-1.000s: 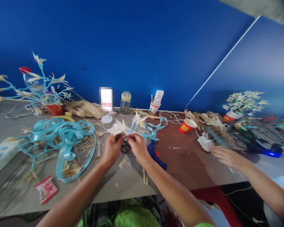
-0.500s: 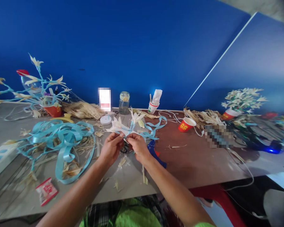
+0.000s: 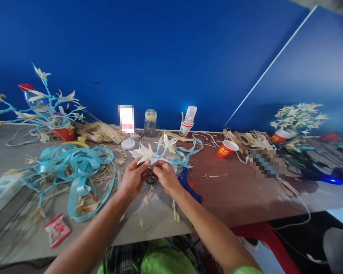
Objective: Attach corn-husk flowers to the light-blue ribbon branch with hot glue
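My left hand point(image 3: 133, 179) and my right hand point(image 3: 166, 176) meet above the middle of the table, fingers pinched together. Between them they hold a small stem wrapped in light blue ribbon point(image 3: 185, 154), with pale husk flowers point(image 3: 144, 153) fanning out above my fingers. The ribbon's loose end trails off to the right over the table. A blue glue gun point(image 3: 188, 185) lies just right of my right wrist.
A big tangle of blue ribbon point(image 3: 74, 163) lies left. A flower branch in a red cup point(image 3: 63, 132) stands far left. At the back are a jar point(image 3: 150, 123), a white cup point(image 3: 185, 128), a red cup point(image 3: 226, 149) and a flower bouquet point(image 3: 298, 117). Husk scraps litter the table point(image 3: 246, 198).
Another person's hand at the right of the table has pulled away out of view. My hands keep the same pinch on the stem, and the flowers have turned slightly.
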The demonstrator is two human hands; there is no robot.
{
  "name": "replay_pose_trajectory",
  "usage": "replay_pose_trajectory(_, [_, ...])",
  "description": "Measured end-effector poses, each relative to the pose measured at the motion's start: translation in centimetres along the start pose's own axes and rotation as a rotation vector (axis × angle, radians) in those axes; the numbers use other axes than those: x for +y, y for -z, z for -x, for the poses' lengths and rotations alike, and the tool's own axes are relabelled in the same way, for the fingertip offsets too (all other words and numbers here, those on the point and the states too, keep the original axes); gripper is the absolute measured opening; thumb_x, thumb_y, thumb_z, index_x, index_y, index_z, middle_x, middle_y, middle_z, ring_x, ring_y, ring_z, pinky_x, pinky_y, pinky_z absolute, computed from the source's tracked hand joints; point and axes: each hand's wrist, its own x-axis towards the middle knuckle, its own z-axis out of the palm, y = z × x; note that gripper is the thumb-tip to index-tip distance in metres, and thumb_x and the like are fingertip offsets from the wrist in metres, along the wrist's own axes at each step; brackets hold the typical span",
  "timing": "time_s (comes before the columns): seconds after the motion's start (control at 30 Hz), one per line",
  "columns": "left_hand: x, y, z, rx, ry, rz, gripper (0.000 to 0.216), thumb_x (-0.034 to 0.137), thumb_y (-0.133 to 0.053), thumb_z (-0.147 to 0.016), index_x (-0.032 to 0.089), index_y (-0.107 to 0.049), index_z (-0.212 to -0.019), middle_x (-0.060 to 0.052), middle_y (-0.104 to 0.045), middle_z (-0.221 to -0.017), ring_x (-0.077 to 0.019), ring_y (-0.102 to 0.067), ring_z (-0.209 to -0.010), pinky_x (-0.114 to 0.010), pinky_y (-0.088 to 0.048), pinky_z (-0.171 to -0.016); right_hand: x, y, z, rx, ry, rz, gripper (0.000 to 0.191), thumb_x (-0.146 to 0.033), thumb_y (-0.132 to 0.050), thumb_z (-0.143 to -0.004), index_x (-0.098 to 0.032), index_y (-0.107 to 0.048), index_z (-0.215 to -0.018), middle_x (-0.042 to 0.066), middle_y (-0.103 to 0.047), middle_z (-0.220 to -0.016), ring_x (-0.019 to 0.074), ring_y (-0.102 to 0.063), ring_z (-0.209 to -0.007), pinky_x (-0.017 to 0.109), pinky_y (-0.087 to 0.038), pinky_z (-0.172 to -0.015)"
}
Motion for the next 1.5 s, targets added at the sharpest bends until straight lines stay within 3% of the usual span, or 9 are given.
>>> replay_pose_trajectory(0.2, [-0.68,0.44,-0.22,0.019,-0.027,-0.061,0.019,0.025,-0.073,-0.066,0.015,-0.057,-0.07,0.006,-0.048,-0.055,-0.0025,-0.034,-0.043,-0.017,-0.028,-0.043,-0.3,-0.24,0.32,-0.029,0.08,-0.01,0.007,-0.025,-0.051,-0.062,-0.019,-0.052,-0.06,-0.004,-0.052,-0.055,0.0109,-0.042,-0.053,0.023,-0.036,-0.054])
replay_pose_trajectory(0.43, [-0.21,0.26,0.04,0.003,0.008,-0.015,0.023,0.022,-0.076,-0.061,0.015,-0.058,-0.074,0.007,-0.048,-0.055,-0.0016,-0.035,-0.044,-0.015,-0.027,-0.043,0.35,-0.1,-0.03,0.024,-0.027,-0.031,0.009,-0.027,-0.053,-0.059,-0.019,-0.05,-0.054,-0.007,-0.041,-0.046,0.0074,-0.03,-0.046,0.022,-0.024,-0.047])
replay_pose_trajectory(0.73, [-0.13,0.69,-0.25,-0.065,0.074,-0.021,0.018,0.022,-0.073,-0.065,0.013,-0.061,-0.076,0.006,-0.048,-0.059,0.0005,-0.032,-0.042,-0.013,-0.027,-0.042,0.55,-0.3,-0.07,0.015,-0.111,-0.11,0.01,-0.028,-0.054,-0.058,-0.019,-0.05,-0.055,-0.009,-0.036,-0.043,0.0066,-0.027,-0.044,0.022,-0.021,-0.046])
replay_pose_trajectory(0.93, [-0.21,0.93,-0.31,-0.114,0.134,-0.027,0.023,0.025,-0.072,-0.067,0.013,-0.062,-0.085,0.009,-0.039,-0.051,-0.0001,-0.029,-0.039,-0.013,-0.03,-0.042,0.37,-0.42,0.28,0.009,-0.125,-0.146,0.012,-0.029,-0.055,-0.058,-0.018,-0.05,-0.057,-0.009,-0.037,-0.044,0.0062,-0.027,-0.044,0.022,-0.021,-0.045])
replay_pose_trajectory(1.07, [-0.31,0.78,-0.2,-0.107,0.064,-0.066,0.025,0.025,-0.072,-0.066,0.014,-0.06,-0.084,0.007,-0.045,-0.056,-0.0011,-0.031,-0.042,-0.015,-0.031,-0.043,0.44,-0.45,0.31,0.019,-0.132,-0.185,0.014,-0.03,-0.057,-0.058,-0.018,-0.051,-0.058,-0.008,-0.041,-0.045,0.0062,-0.029,-0.043,0.022,-0.022,-0.045])
replay_pose_trajectory(1.23, [-0.77,0.93,-0.3,-0.055,-0.093,-0.297,0.019,0.028,-0.067,-0.07,0.014,-0.057,-0.079,0.006,-0.048,-0.06,-0.004,-0.035,-0.046,-0.018,-0.028,-0.045,0.48,-0.14,0.2,0.001,-0.142,-0.15,0.014,-0.029,-0.056,-0.058,-0.02,-0.046,-0.055,-0.01,-0.033,-0.041,0.0062,-0.024,-0.041,0.022,-0.018,-0.044])
replay_pose_trajectory(1.37, [-0.87,0.88,-0.36,0.027,-0.194,-0.522,0.016,0.029,-0.061,-0.073,0.014,-0.058,-0.078,0.004,-0.051,-0.061,-0.0077,-0.041,-0.051,-0.02,-0.032,-0.049,0.18,0.26,0.38,0.001,-0.021,-0.011,0.014,-0.027,-0.055,-0.062,-0.019,-0.047,-0.053,-0.008,-0.036,-0.045,0.0069,-0.027,-0.045,0.022,-0.022,-0.047])
replay_pose_trajectory(1.5, [-0.55,0.35,-0.21,0.04,-0.223,-0.586,0.017,0.03,-0.06,-0.072,0.014,-0.059,-0.073,0.001,-0.056,-0.064,-0.0104,-0.046,-0.056,-0.022,-0.034,-0.053,-0.18,0.23,0.75,-0.016,0.091,0.067,0.018,-0.033,-0.056,-0.066,-0.017,-0.054,-0.057,-0.006,-0.042,-0.051,0.0083,-0.033,-0.05,0.023,-0.026,-0.049])
